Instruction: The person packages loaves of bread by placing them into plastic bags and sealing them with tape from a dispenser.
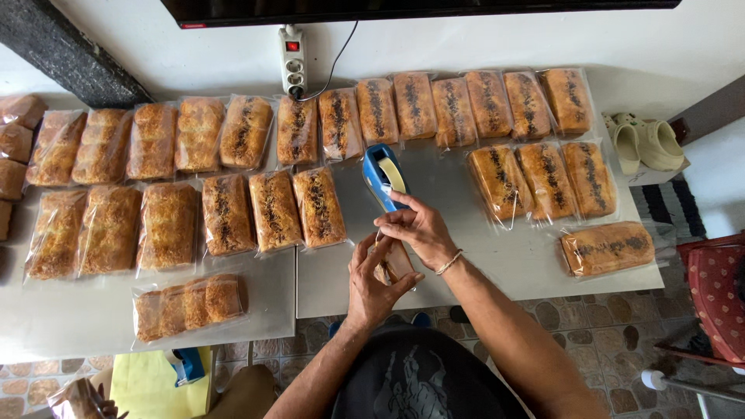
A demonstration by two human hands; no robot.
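Observation:
My left hand (371, 283) grips a bagged bread loaf (397, 262) held on end just past the near edge of the white table (481, 264). My right hand (419, 229) holds a blue tape dispenser (384, 177) and presses on the top of that bag, touching the left fingers. The loaf is mostly hidden between the two hands.
Many bagged loaves lie in rows on the table, plain ones at left (167, 225), dark-topped ones at right (547, 180). One loaf (608, 248) sits alone at right, one pack (190, 306) near the front left. A power strip (293, 70) hangs on the wall. Sandals (644, 143) rest at right.

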